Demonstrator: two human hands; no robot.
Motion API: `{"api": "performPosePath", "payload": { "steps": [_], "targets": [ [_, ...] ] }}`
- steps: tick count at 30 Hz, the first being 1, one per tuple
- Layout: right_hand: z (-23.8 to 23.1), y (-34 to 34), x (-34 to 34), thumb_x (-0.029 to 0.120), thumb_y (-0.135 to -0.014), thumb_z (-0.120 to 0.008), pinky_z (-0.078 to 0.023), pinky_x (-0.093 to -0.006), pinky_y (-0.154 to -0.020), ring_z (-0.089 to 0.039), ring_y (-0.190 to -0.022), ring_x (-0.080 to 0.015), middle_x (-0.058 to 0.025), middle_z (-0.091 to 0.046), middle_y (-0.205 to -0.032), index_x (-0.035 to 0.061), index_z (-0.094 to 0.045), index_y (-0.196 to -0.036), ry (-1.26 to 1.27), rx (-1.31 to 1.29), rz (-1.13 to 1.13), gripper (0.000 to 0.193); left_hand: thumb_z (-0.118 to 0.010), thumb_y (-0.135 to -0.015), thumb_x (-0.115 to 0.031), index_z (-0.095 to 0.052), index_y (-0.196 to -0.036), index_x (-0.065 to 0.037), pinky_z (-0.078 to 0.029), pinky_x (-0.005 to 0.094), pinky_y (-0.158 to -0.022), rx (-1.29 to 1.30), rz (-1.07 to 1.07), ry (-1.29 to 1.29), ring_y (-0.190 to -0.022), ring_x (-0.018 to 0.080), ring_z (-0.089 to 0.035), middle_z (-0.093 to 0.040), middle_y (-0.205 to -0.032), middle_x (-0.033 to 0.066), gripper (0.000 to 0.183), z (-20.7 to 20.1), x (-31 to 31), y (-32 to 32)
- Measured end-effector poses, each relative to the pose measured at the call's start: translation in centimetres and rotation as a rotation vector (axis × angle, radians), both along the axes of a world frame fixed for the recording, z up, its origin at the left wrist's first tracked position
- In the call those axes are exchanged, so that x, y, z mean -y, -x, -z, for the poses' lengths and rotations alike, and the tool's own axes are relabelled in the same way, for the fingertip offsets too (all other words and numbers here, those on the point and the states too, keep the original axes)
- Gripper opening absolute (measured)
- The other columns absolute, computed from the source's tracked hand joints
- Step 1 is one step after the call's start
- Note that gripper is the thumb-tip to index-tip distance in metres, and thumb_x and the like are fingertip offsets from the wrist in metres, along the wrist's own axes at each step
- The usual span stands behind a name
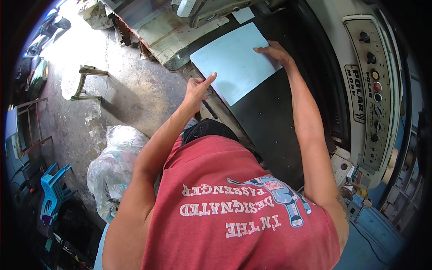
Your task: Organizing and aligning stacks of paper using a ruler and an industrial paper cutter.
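A stack of pale bluish-white paper (234, 63) lies at a slant on the dark flat bed (274, 121) of a large machine. My right hand (278, 51) grips its right edge, thumb on the top sheet and fingers mostly hidden past the edge. At the stack's left edge is my left hand (196, 93), its thumb stretched up to the paper and apart from the partly curled fingers. Whether those fingers touch the sheets' side I cannot tell. A small white piece of paper (243, 15) lies beyond the stack.
On the right stands a control panel (371, 90) with knobs and coloured buttons. A metal machine part (211, 15) spans the far side. To the left are a white plastic stool (83, 83), a clear plastic bag (117, 162) and a blue plastic chair (54, 193) on the concrete floor.
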State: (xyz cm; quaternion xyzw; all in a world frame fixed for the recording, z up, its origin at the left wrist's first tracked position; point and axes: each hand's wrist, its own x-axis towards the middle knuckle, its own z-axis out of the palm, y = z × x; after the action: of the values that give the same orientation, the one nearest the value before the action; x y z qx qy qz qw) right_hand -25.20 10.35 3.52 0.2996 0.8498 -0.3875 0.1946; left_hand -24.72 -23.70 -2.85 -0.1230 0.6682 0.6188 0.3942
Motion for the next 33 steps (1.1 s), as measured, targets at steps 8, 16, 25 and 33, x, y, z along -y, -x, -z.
{"api": "performPosePath", "payload": {
  "steps": [8,16,25,33],
  "targets": [
    [0.4,-3.5,5.2,0.037,-0.067,-0.085,-0.054,-0.0380,-0.085,-0.068,-0.095,-0.0306,-0.0225,-0.067,-0.109,-0.0064,-0.060,-0.122,0.134,-0.089,0.202,0.075,-0.081,-0.079,-0.032,-0.060,-0.114,0.004,-0.056,0.0376,-0.074,0.170,-0.190,-0.290,-0.089,0.0266,-0.068,-0.067,-0.103,0.0168,0.055,-0.1,0.6,2.2],
    [0.6,-9.7,9.3,0.033,-0.071,-0.083,-0.050,-0.0357,-0.094,-0.063,-0.107,-0.0291,-0.0244,-0.060,-0.121,-0.0108,-0.047,-0.132,0.491,-0.306,0.381,0.084,-0.080,-0.075,-0.017,-0.050,-0.123,0.003,-0.054,0.0378,-0.084,-0.304,0.025,-0.232,-0.096,0.0243,-0.064,-0.062,-0.109,0.0162,0.060,-2.5,3.2,4.1],
    [1.2,-17.1,8.7,0.024,-0.081,-0.075,-0.050,-0.0353,-0.094,-0.064,-0.104,-0.0253,-0.0175,-0.065,-0.114,-0.0072,-0.056,-0.126,0.835,-0.680,0.559,0.058,-0.080,-0.073,-0.013,-0.048,-0.127,0.001,-0.056,0.0386,-0.084,-0.491,0.310,-0.377,-0.095,0.0274,-0.065,-0.062,-0.108,0.0168,0.064,-8.7,0.5,2.0],
    [-3.8,-33.2,14.7,0.013,-0.082,-0.077,-0.052,-0.0345,-0.090,-0.064,-0.097,-0.0189,-0.0100,-0.067,-0.105,-0.0014,-0.061,-0.120,0.477,-1.048,0.996,0.044,-0.085,-0.073,-0.018,-0.052,-0.128,0.000,-0.049,0.0384,-0.095,-0.546,0.812,-0.425,-0.105,0.0231,-0.062,-0.066,-0.111,0.0152,0.067,-10.4,-5.1,-3.0]
  ]
}}
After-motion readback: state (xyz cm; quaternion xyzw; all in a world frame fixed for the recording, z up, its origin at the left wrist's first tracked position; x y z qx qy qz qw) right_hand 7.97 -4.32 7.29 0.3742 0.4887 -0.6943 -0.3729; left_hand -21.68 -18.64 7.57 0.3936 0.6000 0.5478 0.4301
